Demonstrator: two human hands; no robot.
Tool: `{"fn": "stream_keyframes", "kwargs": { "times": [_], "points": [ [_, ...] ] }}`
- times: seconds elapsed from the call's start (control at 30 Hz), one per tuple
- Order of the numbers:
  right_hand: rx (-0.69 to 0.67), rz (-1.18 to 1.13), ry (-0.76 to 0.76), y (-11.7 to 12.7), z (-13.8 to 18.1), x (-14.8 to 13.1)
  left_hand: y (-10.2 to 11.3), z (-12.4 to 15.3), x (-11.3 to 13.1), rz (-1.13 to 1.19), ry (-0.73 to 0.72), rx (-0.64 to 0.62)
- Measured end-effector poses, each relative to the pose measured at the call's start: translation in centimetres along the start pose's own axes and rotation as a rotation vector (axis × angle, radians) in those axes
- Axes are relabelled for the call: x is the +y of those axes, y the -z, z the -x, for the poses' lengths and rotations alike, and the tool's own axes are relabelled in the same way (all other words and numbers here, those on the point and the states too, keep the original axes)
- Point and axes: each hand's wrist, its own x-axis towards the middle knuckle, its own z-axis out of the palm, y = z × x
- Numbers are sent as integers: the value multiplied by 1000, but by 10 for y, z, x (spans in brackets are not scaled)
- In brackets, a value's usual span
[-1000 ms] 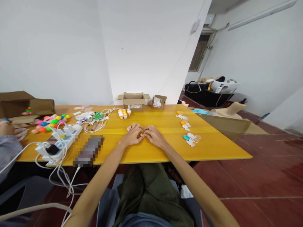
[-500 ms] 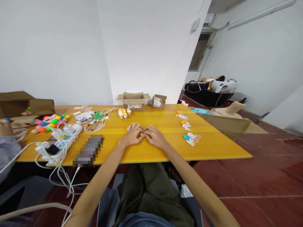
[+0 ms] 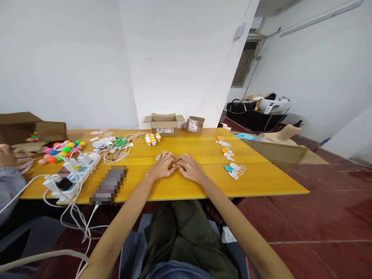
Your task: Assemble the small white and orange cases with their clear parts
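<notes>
Barely anything has changed at the near middle of the wooden table (image 3: 188,190): the left hand (image 3: 163,166) and right hand (image 3: 190,168) sit almost exactly where they were, so the work between them appears to be fine finger work. Both hands are curled, their fingertips drawn narrow around a small orange piece (image 3: 174,165) held between them; its shape is mostly hidden. A white part (image 3: 157,157) peeks out left of the left hand, and whether that hand touches it cannot be told.

To the right lie 3 groups of plastic parts, the nearest with a teal disc (image 3: 228,169). On the far side, orange-lidded jars (image 3: 152,140) cluster near an open cardboard box (image 3: 157,124). At far left, a co-worker's hand (image 3: 6,157) no longer shows a blue ball beside it.
</notes>
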Motion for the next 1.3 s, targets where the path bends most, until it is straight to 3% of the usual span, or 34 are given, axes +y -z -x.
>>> {"fn": "stream_keyframes", "kwargs": {
  "times": [1.03,1.3],
  "points": [
    [9,-30,0,-2,-2,0,1,0,2,-11,-15,7],
    [96,84,-119,-8,-1,6,2,0,2,-16,-22,2]
  ]
}}
